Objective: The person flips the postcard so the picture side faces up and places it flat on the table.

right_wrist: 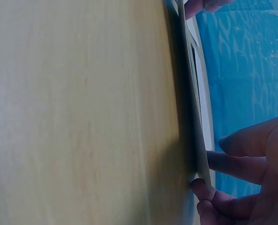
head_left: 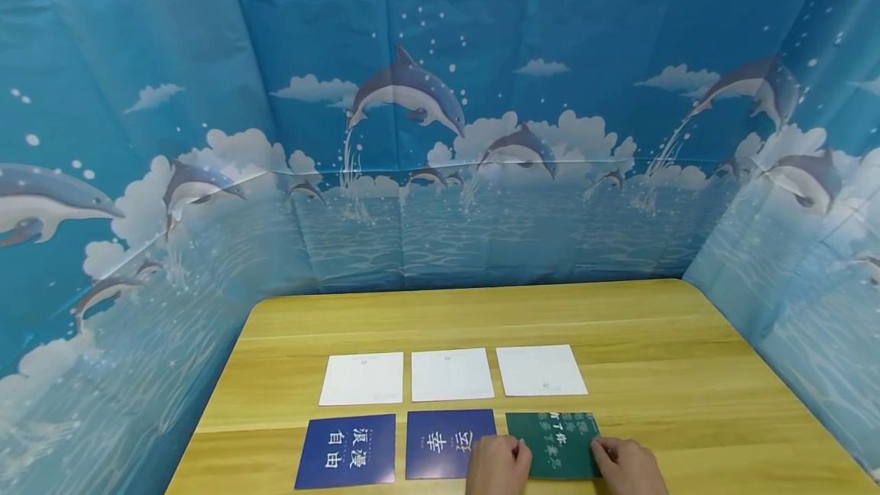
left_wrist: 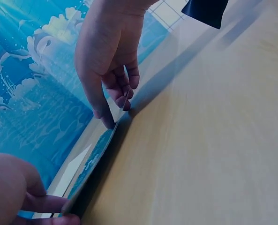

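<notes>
A green card with white lettering lies at the right end of the near row, between my two hands. My left hand pinches its left side, and my right hand grips the right side. In the left wrist view, the card's near edge is lifted a little off the table, with a shadow beneath. Fingertips and thumb of the right hand stand on both faces of the card in the right wrist view. Left of it are two blue cards with white characters, the middle one and the outer one.
Behind the coloured cards, three white cards lie in a row: left, middle and right. They rest on a yellow wood-grain table. A blue dolphin-print curtain surrounds its back and sides.
</notes>
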The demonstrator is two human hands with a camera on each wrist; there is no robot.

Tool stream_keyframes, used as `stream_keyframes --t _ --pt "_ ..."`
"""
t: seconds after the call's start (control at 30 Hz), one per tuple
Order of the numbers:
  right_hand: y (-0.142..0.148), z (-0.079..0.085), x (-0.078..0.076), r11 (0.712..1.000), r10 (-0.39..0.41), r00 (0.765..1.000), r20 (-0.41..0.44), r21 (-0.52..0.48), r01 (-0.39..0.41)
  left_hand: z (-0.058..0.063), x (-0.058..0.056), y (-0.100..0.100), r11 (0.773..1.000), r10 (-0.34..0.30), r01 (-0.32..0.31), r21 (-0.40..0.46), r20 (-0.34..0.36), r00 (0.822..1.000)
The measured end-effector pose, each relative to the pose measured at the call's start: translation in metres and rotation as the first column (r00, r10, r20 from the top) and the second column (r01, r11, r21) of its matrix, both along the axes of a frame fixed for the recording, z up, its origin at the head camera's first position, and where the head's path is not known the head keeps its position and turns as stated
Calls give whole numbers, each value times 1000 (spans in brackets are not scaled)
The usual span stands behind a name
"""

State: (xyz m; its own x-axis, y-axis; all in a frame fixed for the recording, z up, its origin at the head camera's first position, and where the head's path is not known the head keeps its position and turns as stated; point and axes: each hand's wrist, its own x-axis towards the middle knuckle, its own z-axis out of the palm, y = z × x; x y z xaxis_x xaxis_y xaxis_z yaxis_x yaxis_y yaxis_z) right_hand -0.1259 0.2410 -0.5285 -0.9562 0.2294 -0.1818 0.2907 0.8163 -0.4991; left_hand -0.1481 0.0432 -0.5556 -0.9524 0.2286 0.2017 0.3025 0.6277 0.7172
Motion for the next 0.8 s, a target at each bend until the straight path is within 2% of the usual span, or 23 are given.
stream_keyframes --t 0.3,0.57,0.8 --pt "-2 -1 -5 999 -19 998 52 41 17 5 -2 -1 997 -25 23 -68 -35 999" --pt "2 -3 0 999 31 1000 3 45 -31 5 -2 -2 995 -51 49 -92 -13 999" --pt "1 -5 -2 998 29 1000 -8 49 -28 2 -3 0 985 -35 20 -169 -86 996"
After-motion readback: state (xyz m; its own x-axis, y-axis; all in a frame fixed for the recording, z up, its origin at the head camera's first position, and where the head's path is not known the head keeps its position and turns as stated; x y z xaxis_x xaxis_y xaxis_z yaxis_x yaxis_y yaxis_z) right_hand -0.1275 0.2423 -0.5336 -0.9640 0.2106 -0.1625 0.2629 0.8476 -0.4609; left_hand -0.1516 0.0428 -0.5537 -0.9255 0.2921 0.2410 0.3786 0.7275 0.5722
